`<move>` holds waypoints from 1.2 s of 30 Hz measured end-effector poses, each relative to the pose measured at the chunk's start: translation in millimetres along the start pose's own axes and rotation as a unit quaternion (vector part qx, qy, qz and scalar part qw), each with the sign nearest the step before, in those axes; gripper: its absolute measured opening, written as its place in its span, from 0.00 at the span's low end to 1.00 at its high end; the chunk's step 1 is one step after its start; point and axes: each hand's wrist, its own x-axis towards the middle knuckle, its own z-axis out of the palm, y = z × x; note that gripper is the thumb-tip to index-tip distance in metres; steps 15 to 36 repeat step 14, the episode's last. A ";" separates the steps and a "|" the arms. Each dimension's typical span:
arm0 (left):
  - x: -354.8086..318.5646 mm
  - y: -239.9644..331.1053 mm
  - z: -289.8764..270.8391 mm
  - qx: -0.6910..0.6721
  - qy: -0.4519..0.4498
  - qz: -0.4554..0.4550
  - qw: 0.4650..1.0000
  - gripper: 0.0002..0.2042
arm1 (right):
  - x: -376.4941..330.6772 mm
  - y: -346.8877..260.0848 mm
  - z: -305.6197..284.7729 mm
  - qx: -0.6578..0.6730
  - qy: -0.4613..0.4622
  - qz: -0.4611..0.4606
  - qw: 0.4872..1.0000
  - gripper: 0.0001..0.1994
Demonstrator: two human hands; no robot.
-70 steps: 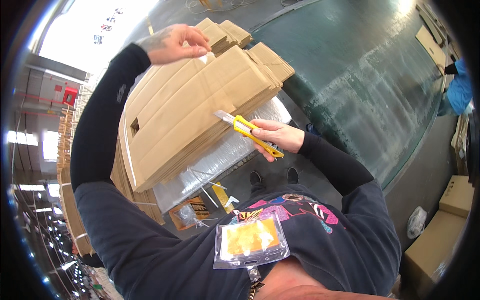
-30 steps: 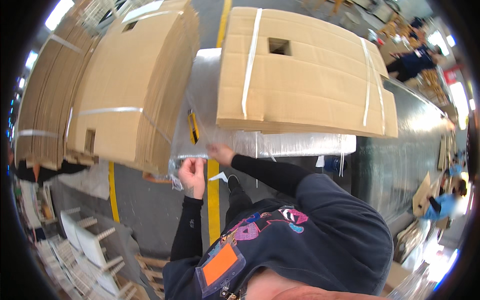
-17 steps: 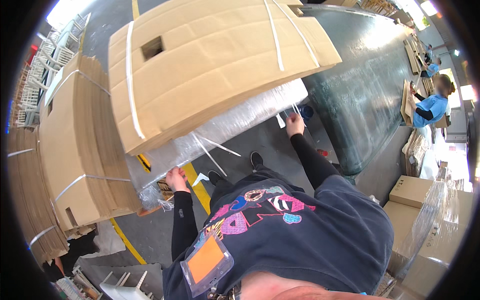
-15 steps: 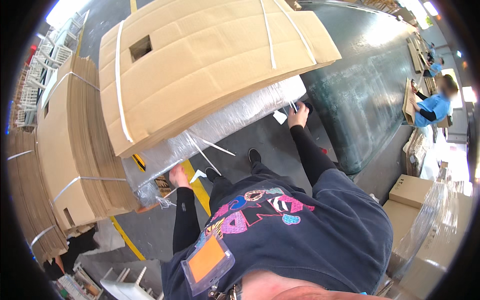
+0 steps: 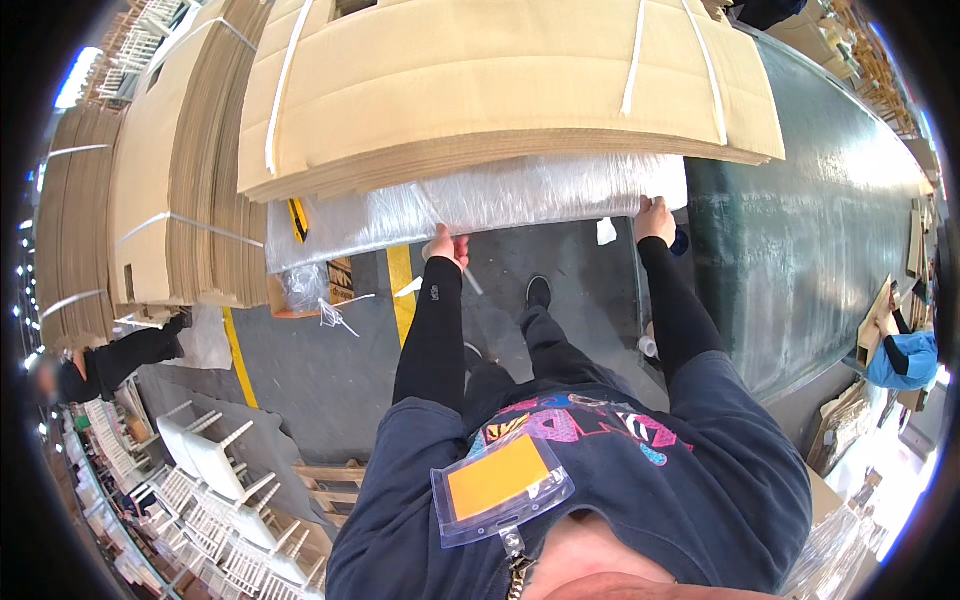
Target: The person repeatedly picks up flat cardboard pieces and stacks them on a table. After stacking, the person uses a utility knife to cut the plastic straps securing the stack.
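Note:
A stack of flat cardboard sheets (image 5: 500, 95), bound with white straps, lies on a bundle wrapped in clear plastic film (image 5: 540, 195). At the near edge of that bundle my left hand (image 5: 447, 247) is closed on a white plastic strap (image 5: 474, 280), which runs up over the film and hangs below the fingers. Farther right, my right hand (image 5: 655, 220) is closed against the bundle's near right corner. Its fingers are curled, and what they hold is hidden. A yellow-and-black cutter-like object (image 5: 299, 219) rests on the film at the left end.
More strapped cardboard stacks (image 5: 150, 190) stand at left. A long dark green table (image 5: 800, 230) extends on the right, with a person in blue (image 5: 905, 358) beyond. White chairs (image 5: 215, 460) fill the lower left. A small box with plastic (image 5: 305, 290) sits below the bundle.
My view has turned, so the stack now lies straighter across it. My left hand has moved right along the bundle's near edge to the strap. My right hand stays near the right corner.

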 end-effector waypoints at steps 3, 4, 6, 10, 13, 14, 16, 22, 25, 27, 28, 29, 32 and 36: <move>2.6 0.4 -6.2 0.103 0.104 0.090 0.985 0.25 | 6.6 -4.7 -21.4 -0.075 -0.011 -0.119 0.990 0.17; 3.7 2.4 -20.9 0.150 0.166 0.178 0.958 0.22 | -0.7 -15.3 -26.5 -0.101 -0.042 -0.216 0.970 0.16; -7.6 -8.9 -24.7 0.218 0.118 0.338 0.908 0.13 | -6.2 -10.3 -37.3 -0.143 -0.045 -0.291 0.945 0.17; -48.8 8.1 -33.2 0.445 0.052 0.604 0.659 0.09 | -21.9 2.8 -45.3 -0.219 -0.077 -0.320 0.919 0.18; -67.7 -17.8 -115.0 0.638 -0.030 0.640 0.428 0.09 | -153.3 62.3 4.2 -0.337 -0.182 -0.451 0.806 0.13; -75.5 -37.4 -157.1 0.664 -0.082 0.638 0.382 0.09 | -212.0 111.9 31.0 -0.318 -0.159 -0.485 0.799 0.11; -75.5 -37.4 -157.1 0.664 -0.082 0.638 0.382 0.09 | -212.0 111.9 31.0 -0.318 -0.159 -0.485 0.799 0.11; -75.5 -37.4 -157.1 0.664 -0.082 0.638 0.382 0.09 | -212.0 111.9 31.0 -0.318 -0.159 -0.485 0.799 0.11; -75.5 -37.4 -157.1 0.664 -0.082 0.638 0.382 0.09 | -212.0 111.9 31.0 -0.318 -0.159 -0.485 0.799 0.11; -75.5 -37.4 -157.1 0.664 -0.082 0.638 0.382 0.09 | -212.0 111.9 31.0 -0.318 -0.159 -0.485 0.799 0.11; -75.5 -37.4 -157.1 0.664 -0.082 0.638 0.382 0.09 | -212.0 111.9 31.0 -0.318 -0.159 -0.485 0.799 0.11; -75.5 -37.4 -157.1 0.664 -0.082 0.638 0.382 0.09 | -212.0 111.9 31.0 -0.318 -0.159 -0.485 0.799 0.11; -75.5 -37.4 -157.1 0.664 -0.082 0.638 0.382 0.09 | -212.0 111.9 31.0 -0.318 -0.159 -0.485 0.799 0.11; -75.5 -37.4 -157.1 0.664 -0.082 0.638 0.382 0.09 | -212.0 111.9 31.0 -0.318 -0.159 -0.485 0.799 0.11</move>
